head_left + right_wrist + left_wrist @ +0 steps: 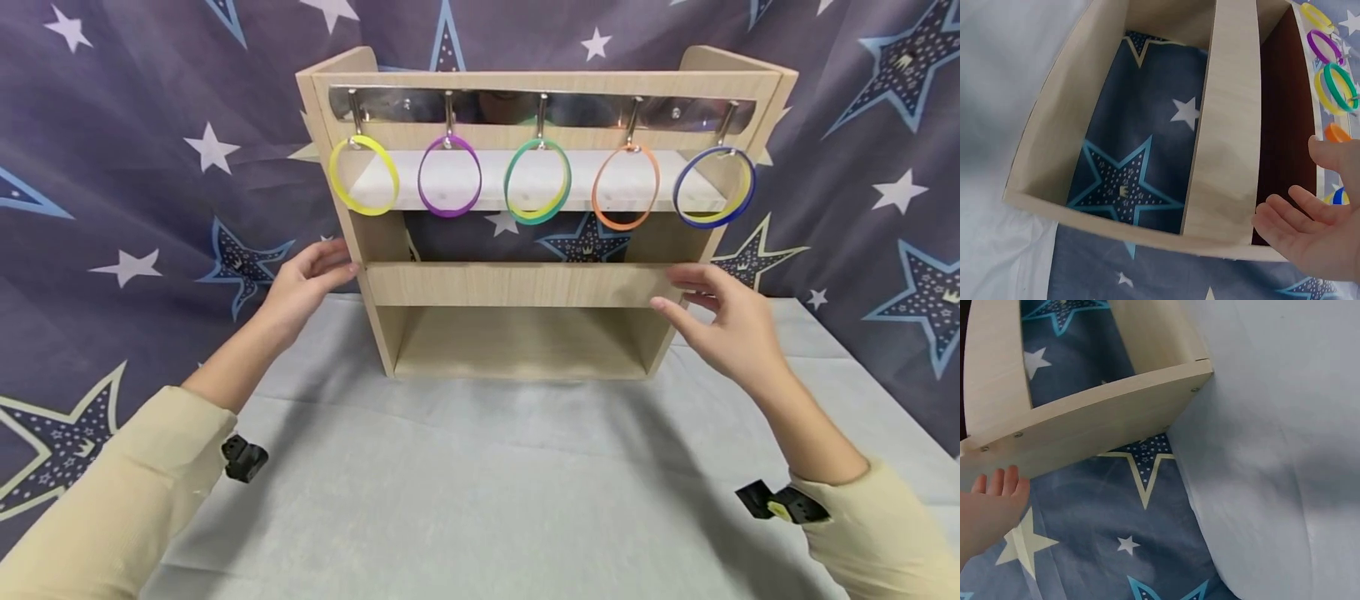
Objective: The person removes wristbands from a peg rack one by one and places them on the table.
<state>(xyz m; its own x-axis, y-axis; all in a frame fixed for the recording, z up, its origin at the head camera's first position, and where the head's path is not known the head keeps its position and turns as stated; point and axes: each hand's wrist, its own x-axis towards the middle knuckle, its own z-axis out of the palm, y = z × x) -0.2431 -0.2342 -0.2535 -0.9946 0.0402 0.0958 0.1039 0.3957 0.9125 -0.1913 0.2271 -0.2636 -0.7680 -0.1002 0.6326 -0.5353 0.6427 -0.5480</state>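
Observation:
A light wooden rack (502,286) stands on the cloth-covered table, and several coloured rings hang from hooks on its metal strip (495,104). From left to right these are a yellow ring (335,185), a purple ring (422,185), a green ring (510,187) with yellow behind it, an orange ring (596,196) and a blue ring (678,196) with yellow inside. My left hand (303,283) is beside the rack's left side panel, fingertips right at it, holding nothing. At the right side, my right hand (731,325) has fingers and thumb spread near the panel's front edge, its palm bare.
A white shelf (491,167) lies behind the rings. Grey cloth (480,483) covers the table in front of the rack. A dark star-patterned curtain (150,208) hangs behind and at both sides.

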